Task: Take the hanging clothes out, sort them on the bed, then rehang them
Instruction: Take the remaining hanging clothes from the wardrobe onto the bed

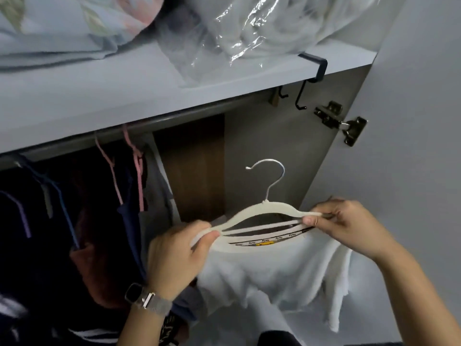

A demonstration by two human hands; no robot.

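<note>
A white hanger (259, 212) with a metal hook is held level in front of the open wardrobe. My left hand (174, 258) grips its left end, and my right hand (349, 226) pinches its right end. A white T-shirt (269, 270) hangs below the hanger, its collar just under the hanger's bars and partly around them. The hanger's hook points up, well below the rail (154, 123). Dark clothes (99, 233) hang on pink, blue and purple hangers at the left of the rail.
A shelf (124, 96) above the rail carries folded bedding (62, 28) and a clear plastic bag (249, 28). Black hooks (301, 96) hang from the shelf's right end. The open door (411, 146) with its hinge (341, 123) stands to the right.
</note>
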